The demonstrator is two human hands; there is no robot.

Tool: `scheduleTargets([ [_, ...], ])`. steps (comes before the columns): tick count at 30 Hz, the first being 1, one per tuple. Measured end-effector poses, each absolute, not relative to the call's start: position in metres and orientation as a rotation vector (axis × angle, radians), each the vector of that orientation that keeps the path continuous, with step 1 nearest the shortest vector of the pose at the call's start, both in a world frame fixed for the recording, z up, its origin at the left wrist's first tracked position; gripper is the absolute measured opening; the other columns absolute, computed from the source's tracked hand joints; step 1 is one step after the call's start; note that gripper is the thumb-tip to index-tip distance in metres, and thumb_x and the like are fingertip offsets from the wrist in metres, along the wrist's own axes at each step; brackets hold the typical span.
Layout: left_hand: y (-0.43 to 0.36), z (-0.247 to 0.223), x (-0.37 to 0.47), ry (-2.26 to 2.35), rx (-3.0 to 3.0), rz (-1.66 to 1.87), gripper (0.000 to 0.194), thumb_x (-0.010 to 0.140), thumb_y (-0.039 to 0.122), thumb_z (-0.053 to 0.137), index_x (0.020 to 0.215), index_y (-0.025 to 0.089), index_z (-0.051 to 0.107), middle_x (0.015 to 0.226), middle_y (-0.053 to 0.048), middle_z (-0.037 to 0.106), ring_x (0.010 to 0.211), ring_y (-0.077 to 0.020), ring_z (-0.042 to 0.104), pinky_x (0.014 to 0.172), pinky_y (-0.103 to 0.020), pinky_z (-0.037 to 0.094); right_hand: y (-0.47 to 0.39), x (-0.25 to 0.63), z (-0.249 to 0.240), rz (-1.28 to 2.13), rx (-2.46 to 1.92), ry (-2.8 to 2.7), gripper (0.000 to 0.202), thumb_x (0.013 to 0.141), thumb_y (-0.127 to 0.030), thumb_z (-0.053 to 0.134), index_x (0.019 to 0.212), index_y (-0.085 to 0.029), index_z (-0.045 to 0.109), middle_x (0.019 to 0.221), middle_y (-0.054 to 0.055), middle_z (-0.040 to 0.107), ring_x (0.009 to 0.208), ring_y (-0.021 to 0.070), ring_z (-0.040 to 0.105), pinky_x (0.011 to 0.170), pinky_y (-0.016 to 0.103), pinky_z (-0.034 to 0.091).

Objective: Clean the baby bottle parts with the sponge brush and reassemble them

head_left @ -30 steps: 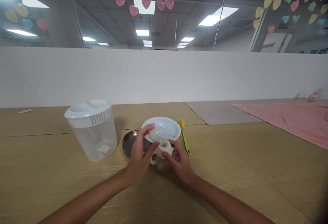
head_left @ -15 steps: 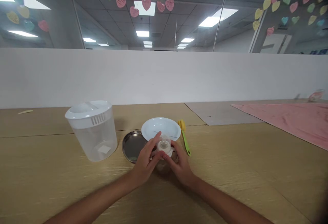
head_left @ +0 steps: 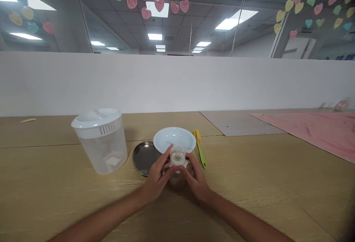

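A baby bottle [head_left: 178, 157] with a clear dome cap, a white collar and side handles stands upright between my hands. My left hand [head_left: 158, 173] grips it from the left, thumb on the front of the collar. From the right, my right hand [head_left: 196, 177] grips it too, and the two thumb tips meet at the front. The bottle's lower body is partly hidden behind my thumbs. Just behind it are a white bowl [head_left: 174, 135] and, to the left, a round steel dish [head_left: 143, 159]. A brush [head_left: 201, 151] with yellow bristles and a green handle lies right of the bowl.
A translucent bucket [head_left: 102, 149] with a white lid stands on the left of the wooden table [head_left: 263, 183]. A pink cloth [head_left: 313, 129] and a grey sheet [head_left: 241, 122] lie at the back right. A white wall [head_left: 177, 83] runs behind the table.
My hands keep hold of the baby bottle in nearly the same place. My left index finger has shifted slightly down along the cap. The other things stay where they were.
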State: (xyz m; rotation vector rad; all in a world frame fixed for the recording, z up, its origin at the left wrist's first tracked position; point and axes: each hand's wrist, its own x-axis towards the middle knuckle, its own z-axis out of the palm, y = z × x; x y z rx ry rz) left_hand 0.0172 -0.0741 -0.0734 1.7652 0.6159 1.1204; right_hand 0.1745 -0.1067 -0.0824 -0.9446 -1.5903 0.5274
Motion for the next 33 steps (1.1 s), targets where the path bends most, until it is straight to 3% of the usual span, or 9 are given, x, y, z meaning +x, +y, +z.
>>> scheduleTargets([
  [10, -0.074, -0.068, 0.014, 0.740, 1.937, 1.194, 0.054, 0.082, 0.037, 0.053, 0.133, 0.027, 0.038, 0.126, -0.006, 0.048, 0.113, -0.0222, 0.045, 0.096, -0.035, 0.037, -0.107, 0.176, -0.072, 0.390, -0.894, -1.672, 0.025, 0.086, -0.034, 0.048, 0.107, -0.020, 0.050, 0.105, 0.007, 0.059, 0.095, 0.0199, 0.055, 0.086, 0.032, 0.043],
  [23, -0.070, -0.067, 0.011, 0.734, 2.004, 1.181, 0.051, 0.083, 0.036, 0.053, 0.131, 0.028, 0.040, 0.109, -0.004, 0.055, 0.100, -0.0196, 0.049, 0.089, -0.033, 0.039, -0.106, 0.178, -0.072, 0.331, -0.905, -1.706, 0.024, 0.086, -0.032, 0.047, 0.107, -0.019, 0.050, 0.102, 0.006, 0.059, 0.092, 0.0195, 0.055, 0.082, 0.032, 0.044],
  [33, -0.077, -0.085, 0.018, 0.735, 1.916, 1.212, 0.051, 0.087, 0.037, 0.046, 0.134, 0.023, 0.034, 0.124, -0.008, 0.047, 0.111, -0.0214, 0.044, 0.094, -0.034, 0.035, -0.103, 0.177, -0.081, 0.328, -0.982, -1.717, 0.024, 0.086, -0.035, 0.046, 0.106, -0.020, 0.048, 0.099, 0.007, 0.060, 0.087, 0.0196, 0.056, 0.076, 0.032, 0.046],
])
